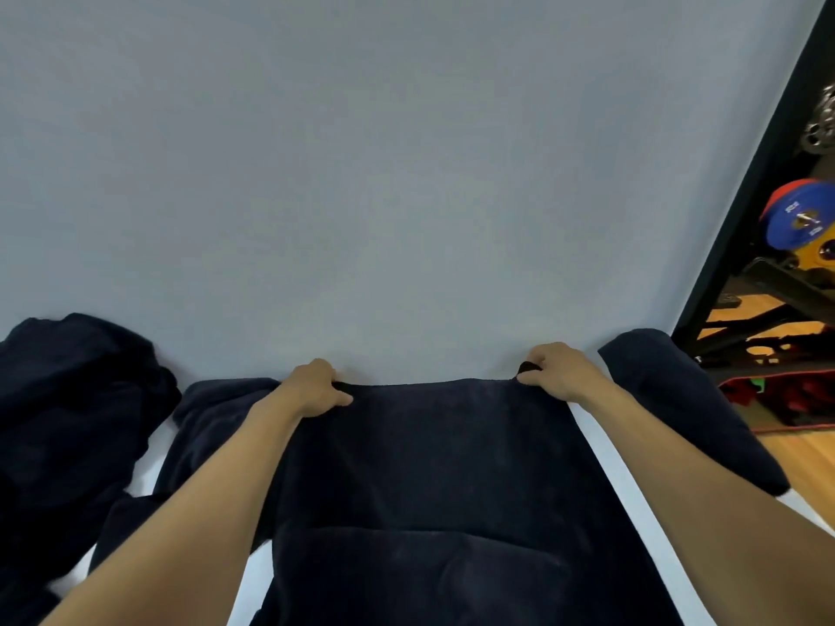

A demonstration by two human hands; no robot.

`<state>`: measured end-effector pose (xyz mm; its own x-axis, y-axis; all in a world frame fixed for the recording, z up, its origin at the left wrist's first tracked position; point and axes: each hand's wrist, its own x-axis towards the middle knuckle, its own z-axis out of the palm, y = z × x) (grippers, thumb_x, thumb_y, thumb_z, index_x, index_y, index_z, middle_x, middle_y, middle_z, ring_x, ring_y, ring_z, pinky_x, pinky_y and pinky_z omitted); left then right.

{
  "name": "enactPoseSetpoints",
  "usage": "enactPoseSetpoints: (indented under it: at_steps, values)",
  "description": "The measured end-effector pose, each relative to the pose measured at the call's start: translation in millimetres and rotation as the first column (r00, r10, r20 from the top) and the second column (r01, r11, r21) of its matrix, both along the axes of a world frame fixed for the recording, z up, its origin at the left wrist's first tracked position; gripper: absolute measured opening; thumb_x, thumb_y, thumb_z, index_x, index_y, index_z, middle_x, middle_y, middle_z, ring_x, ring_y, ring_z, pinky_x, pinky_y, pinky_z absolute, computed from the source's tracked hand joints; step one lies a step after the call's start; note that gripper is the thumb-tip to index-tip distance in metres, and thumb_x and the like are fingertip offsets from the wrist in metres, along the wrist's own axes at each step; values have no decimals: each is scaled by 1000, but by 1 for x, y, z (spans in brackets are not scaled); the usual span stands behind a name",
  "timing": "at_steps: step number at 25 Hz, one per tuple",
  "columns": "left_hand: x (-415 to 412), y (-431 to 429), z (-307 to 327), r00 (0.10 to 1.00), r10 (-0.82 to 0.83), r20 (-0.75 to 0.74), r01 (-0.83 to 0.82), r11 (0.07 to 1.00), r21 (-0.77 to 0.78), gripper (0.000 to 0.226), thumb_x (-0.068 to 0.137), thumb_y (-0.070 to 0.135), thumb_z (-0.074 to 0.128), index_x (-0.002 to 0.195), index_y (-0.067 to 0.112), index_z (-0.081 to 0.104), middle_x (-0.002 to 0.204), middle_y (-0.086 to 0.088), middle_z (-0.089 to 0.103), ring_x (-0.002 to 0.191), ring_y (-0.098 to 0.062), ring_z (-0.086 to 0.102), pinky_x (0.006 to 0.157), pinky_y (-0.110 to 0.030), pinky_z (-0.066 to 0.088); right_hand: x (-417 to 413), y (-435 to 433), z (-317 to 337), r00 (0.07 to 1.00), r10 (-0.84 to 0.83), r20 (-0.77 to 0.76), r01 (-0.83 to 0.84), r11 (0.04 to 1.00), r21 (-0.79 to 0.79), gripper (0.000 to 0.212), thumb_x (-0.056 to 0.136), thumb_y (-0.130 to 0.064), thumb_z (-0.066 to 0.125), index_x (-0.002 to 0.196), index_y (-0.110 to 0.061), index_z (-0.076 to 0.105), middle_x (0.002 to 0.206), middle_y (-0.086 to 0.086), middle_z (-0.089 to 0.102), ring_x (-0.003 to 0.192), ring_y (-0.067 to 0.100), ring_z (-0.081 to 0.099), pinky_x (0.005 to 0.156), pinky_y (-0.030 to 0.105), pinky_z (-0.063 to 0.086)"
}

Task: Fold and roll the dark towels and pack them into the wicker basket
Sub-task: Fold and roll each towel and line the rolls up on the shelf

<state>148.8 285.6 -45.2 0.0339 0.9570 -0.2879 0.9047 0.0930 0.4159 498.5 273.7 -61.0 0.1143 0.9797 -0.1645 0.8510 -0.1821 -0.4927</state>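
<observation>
- The dark navy terry towel [429,467] lies spread on the white surface [601,449], directly before the person. At its near end a layer seems doubled over.
- Both forearms reach out over the towel, one near each side edge, with the wrists low and roughly level.
- At the towel's far left corner the left hand [316,386] grips the hem, fingers curled round it and thumb lying on the cloth.
- At the towel's far right corner the right hand [558,370] pinches a tuft of hem between thumb and fingers.
- The step looks like folding the far edge back toward the near end. It is best to lift both corners together, keep the hem taut between the hands, and lay edge on edge so the later roll comes out even.
- Left of the towel sits a crumpled heap of dark towels [77,399]; right of it lies a dark folded towel [677,399].
- Beyond the towel's far hem rises a plain grey-blue wall [406,173], and far to its right are blue and red weight plates [799,219].
- The wicker basket is not in view.
</observation>
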Motion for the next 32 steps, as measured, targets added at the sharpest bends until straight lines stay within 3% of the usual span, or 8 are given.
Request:
enactPoseSetpoints:
  at_steps: [5, 8, 13, 18, 22, 28, 30, 32]
  values:
    - [-13, -20, 17, 932, 75, 354, -127, 984, 124, 21, 79, 21, 78, 93, 11, 64, 101, -6, 63, 95, -22, 60, 78, -30, 48, -2, -24, 32, 986, -30, -165, 31, 1000, 1, 13, 85, -20, 71, 92, -10, 68, 87, 1, 66, 83, 20, 63, 76, 30, 52]
    - [-25, -45, 56, 764, 103, 636, -226, 967, 115, 19, 75, 8, 81, 91, 11, 72, 101, -11, 70, 92, -25, 66, 83, -36, 55, -2, -50, 80, 993, 17, -118, -11, 999, 50, 17, 88, -14, 66, 86, 3, 68, 82, 11, 66, 78, 24, 60, 67, 27, 46]
    - [-36, -105, 157, 419, -51, 907, -290, 939, 187, 22, 79, 0, 74, 100, -1, 70, 100, -13, 71, 90, -21, 69, 77, -27, 59, -1, -114, 172, 814, 80, -575, 181, 906, 382, 15, 94, -17, 63, 106, -9, 65, 100, 6, 68, 88, 17, 64, 77, 28, 51]
    - [-45, -167, 231, 469, -256, 845, -260, 874, 409, 11, 78, 4, 76, 87, 7, 70, 87, -4, 72, 82, -14, 69, 78, -28, 54, -5, -187, 244, 692, 232, -684, 308, 762, 570, 9, 88, -10, 69, 91, -18, 67, 92, 2, 68, 81, 12, 66, 65, 22, 52]
    - [-50, -203, 258, 460, -370, 807, -337, 768, 544, 9, 79, 5, 76, 86, 9, 72, 84, -6, 71, 79, -16, 67, 81, -27, 56, -20, -236, 280, 643, 325, -693, 403, 626, 668, 9, 89, -8, 67, 93, -17, 67, 90, -1, 69, 80, 8, 68, 71, 20, 57]
    - [-47, -212, 269, 654, -269, 707, -351, 721, 598, 7, 83, 8, 74, 85, 10, 67, 76, -6, 65, 50, -12, 55, 49, -19, 42, -15, -241, 281, 745, 275, -608, 345, 621, 704, 16, 93, -7, 60, 107, -12, 66, 94, -1, 67, 86, 8, 65, 83, 24, 55]
    - [-41, -203, 262, 669, -213, 712, -336, 768, 545, 6, 88, 4, 68, 90, 6, 63, 83, -12, 66, 53, -16, 69, 47, -20, 51, -10, -220, 269, 794, 228, -564, 301, 658, 690, 17, 95, -6, 58, 102, -18, 67, 101, 2, 69, 95, 15, 65, 88, 26, 54]
    - [-34, -191, 254, 655, -159, 739, -335, 815, 472, 5, 91, 2, 64, 93, 3, 60, 93, -20, 66, 67, -25, 74, 55, -25, 60, -9, -199, 257, 869, 156, -469, 253, 675, 693, 21, 96, -7, 54, 106, -21, 67, 107, 2, 68, 99, 17, 63, 83, 13, 49]
